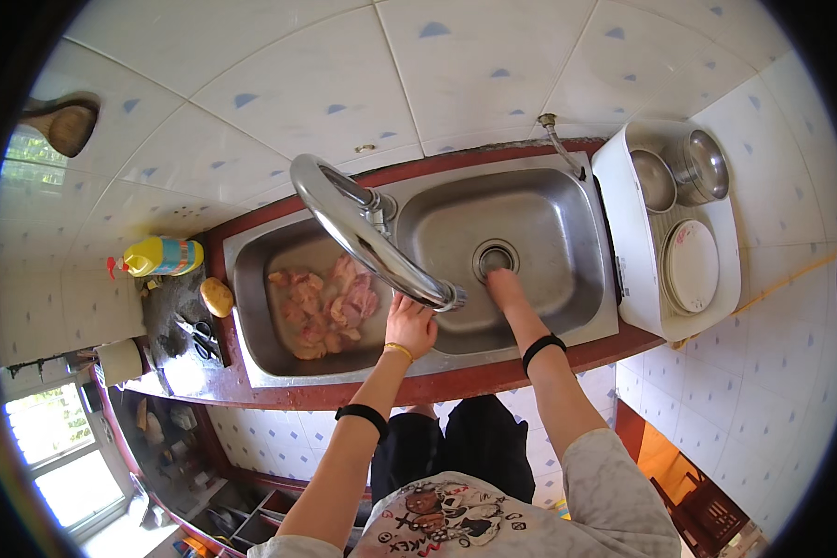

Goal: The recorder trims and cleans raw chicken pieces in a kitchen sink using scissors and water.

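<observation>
My left hand (411, 325) rests on the steel divider between the two sink basins, just under the spout of the chrome faucet (363, 244); its fingertips are partly hidden by the spout. My right hand (503, 287) reaches down into the right basin (446, 223), its fingers at the drain strainer (496, 257). Whether those fingers grip the strainer cannot be made out. Pieces of raw meat (314, 307) lie in the left basin, left of my left hand.
Right of the sink, a white plastic rack (621, 230) holds metal bowls (697, 167) and stacked plates (694, 265). On the left counter are a yellow spray bottle (164, 257), a potato (216, 297) and scissors (199, 338). A hose (561, 148) comes from the wall behind.
</observation>
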The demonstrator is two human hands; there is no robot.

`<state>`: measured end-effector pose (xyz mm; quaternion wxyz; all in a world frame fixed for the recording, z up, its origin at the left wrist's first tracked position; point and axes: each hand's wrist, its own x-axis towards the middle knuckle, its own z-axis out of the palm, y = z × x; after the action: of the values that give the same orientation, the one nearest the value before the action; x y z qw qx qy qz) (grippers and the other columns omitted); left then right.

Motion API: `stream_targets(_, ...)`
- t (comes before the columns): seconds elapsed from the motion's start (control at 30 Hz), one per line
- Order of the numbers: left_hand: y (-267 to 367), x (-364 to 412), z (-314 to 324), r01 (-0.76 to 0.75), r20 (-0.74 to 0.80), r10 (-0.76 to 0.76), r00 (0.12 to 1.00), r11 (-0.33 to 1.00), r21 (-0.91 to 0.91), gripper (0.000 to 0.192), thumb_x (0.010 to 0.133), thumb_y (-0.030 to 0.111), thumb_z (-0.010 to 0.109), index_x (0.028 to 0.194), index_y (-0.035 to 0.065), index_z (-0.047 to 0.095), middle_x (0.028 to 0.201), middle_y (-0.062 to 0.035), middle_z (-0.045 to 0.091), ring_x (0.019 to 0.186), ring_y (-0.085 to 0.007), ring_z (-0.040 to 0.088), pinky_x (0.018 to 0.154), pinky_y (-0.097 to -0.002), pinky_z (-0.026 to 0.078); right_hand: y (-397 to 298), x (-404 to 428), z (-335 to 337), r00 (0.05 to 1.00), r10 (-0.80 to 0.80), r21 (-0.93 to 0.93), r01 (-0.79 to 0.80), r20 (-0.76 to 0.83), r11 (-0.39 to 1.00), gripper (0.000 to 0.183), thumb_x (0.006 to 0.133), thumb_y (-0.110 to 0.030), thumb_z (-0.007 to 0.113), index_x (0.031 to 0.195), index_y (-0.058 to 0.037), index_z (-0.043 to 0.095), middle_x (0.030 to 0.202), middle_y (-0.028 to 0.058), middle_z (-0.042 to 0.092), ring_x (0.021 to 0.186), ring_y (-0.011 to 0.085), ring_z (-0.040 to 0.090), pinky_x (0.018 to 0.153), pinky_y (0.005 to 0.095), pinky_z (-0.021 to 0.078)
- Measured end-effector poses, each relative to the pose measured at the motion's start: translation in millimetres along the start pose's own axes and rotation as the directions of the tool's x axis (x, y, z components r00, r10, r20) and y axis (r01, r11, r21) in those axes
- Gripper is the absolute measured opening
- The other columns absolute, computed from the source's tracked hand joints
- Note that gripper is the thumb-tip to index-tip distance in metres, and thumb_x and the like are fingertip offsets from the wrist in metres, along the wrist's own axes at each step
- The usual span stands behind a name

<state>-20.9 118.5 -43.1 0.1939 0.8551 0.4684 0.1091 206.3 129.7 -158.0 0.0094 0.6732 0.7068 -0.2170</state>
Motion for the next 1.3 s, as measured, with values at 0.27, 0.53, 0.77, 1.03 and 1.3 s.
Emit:
stream_targets(0.27, 1.0, 3.6, 2.1, -0.011, -0.021, 0.010, 1.000, 0.998, -0.062, 0.010, 0.062, 0.012, 0.054, 0.070, 0.0102, 0.059, 0.081, -0.0047, 0.057, 0.098, -0.0248, 0.048, 0.098, -0.0414, 0.029, 3.1, -9.5, 8.9, 0.999, 0.052, -0.082, -0.052, -0.003, 0.995, 0.012, 0.073, -0.002, 0.047, 0.077, 0.0016, 0.059, 0.094, 0.0209, 0.051, 0.075, 0.0317, 0.060, 0.063, 0.0382, 0.0504)
stream_targets(0.53, -3.2, 1.2, 1.6, -0.012, -0.051, 0.010, 0.999, 0.999, -0.047, 0.009, 0.063, 0.011, 0.053, 0.070, 0.0095, 0.059, 0.079, -0.0040, 0.057, 0.097, -0.0237, 0.048, 0.098, -0.0410, 0.028, -6.2, -11.0, -4.8, 0.999, 0.035, -0.072, -0.032, 0.036, 0.997, 0.014, 0.073, -0.001, 0.048, 0.087, 0.0014, 0.052, 0.094, 0.0199, 0.051, 0.074, 0.0318, 0.059, 0.062, 0.0380, 0.0501)
stream_targets(0.77, -2.0, 2.7, 1.0, -0.049, -0.108, 0.045, 0.993, 0.998, -0.031, 0.008, 0.062, 0.012, 0.053, 0.069, 0.0090, 0.058, 0.078, -0.0044, 0.057, 0.099, -0.0230, 0.048, 0.098, -0.0417, 0.028, 1.3, -12.6, -3.1, 1.000, 0.021, -0.073, -0.022, -0.005, 0.997, 0.014, 0.073, -0.002, 0.047, 0.085, -0.0004, 0.054, 0.093, 0.0179, 0.052, 0.075, 0.0314, 0.059, 0.063, 0.0384, 0.0495)
stream_targets(1.03, -3.0, 3.1, -0.7, -0.044, -0.081, 0.041, 0.996, 0.998, -0.041, 0.008, 0.063, 0.012, 0.054, 0.069, 0.0088, 0.059, 0.078, -0.0052, 0.058, 0.098, -0.0231, 0.049, 0.098, -0.0417, 0.029, 11.3, -15.1, -20.3, 0.996, -0.084, -0.076, 0.084, -0.008, 0.994, 0.012, 0.070, -0.003, 0.049, 0.080, -0.0004, 0.056, 0.088, 0.0186, 0.054, 0.073, 0.0322, 0.059, 0.062, 0.0399, 0.0487)
stream_targets(1.3, -2.8, 2.4, -1.6, -0.052, -0.067, 0.051, 0.996, 0.999, -0.010, 0.009, 0.063, 0.012, 0.053, 0.069, 0.0088, 0.059, 0.078, -0.0056, 0.058, 0.098, -0.0231, 0.048, 0.098, -0.0418, 0.028, 10.6, -20.1, -26.8, 0.995, -0.092, -0.115, 0.088, -0.027, 0.989, 0.008, 0.069, -0.002, 0.051, 0.072, -0.0012, 0.059, 0.084, 0.0169, 0.055, 0.072, 0.0316, 0.059, 0.062, 0.0388, 0.0487)
